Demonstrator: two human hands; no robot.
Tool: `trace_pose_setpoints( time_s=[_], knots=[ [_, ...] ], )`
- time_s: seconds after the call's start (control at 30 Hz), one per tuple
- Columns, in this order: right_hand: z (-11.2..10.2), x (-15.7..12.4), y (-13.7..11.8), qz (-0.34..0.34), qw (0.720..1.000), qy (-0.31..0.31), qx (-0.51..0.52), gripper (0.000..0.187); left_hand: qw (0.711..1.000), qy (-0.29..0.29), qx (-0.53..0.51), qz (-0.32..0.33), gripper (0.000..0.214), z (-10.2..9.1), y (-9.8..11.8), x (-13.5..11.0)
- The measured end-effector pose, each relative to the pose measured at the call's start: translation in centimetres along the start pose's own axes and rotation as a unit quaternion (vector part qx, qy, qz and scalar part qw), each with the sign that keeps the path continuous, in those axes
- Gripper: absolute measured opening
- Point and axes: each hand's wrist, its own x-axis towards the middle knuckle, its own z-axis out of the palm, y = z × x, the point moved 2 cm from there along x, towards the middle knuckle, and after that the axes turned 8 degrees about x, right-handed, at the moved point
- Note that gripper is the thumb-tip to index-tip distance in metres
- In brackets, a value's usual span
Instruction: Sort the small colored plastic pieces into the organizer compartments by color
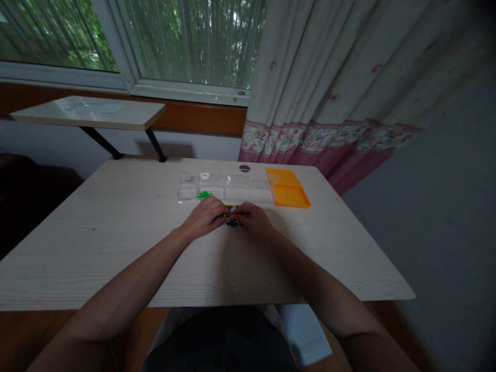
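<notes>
My left hand (204, 216) and my right hand (252, 217) rest close together on the pale wooden table (116, 232), fingers curled around a small heap of coloured pieces (231, 216), blue, yellow and dark. Both hands touch the heap; what each finger pinches is too small to make out. Just beyond the hands lies a clear plastic compartment box (227, 187) with green pieces (204, 195) in one front cell and a white ring in a back cell. Its orange lid (289, 188) lies open to the right.
A window with a white sill shelf (89, 111) on black brackets is behind the table. A patterned curtain (333, 93) hangs at the right. A small round dark mark (244, 168) sits near the table's far edge.
</notes>
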Motion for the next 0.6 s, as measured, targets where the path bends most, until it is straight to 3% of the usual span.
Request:
trace_pose_setpoints(
  time_s=[0.2,0.33,0.5,0.6],
  knots=[
    [-0.3,0.1,-0.2,-0.032,0.999,-0.018,-0.01,0.016,1.0,0.015,0.005,-0.004,0.021,0.1,-0.2,-0.1],
    [-1.2,0.2,-0.2,-0.061,0.994,-0.007,-0.088,0.017,1.0,0.026,0.006,-0.011,0.019,0.2,-0.7,-0.2],
    [-2.3,0.2,-0.4,-0.041,0.951,-0.037,-0.304,0.018,0.997,0.056,0.01,-0.048,0.017,0.1,-1.7,-0.4],
    [-2.3,-0.1,-0.6,-0.036,0.929,-0.084,-0.357,0.018,0.995,0.075,0.007,-0.063,0.017,0.0,-2.1,-0.4]
  ],
)
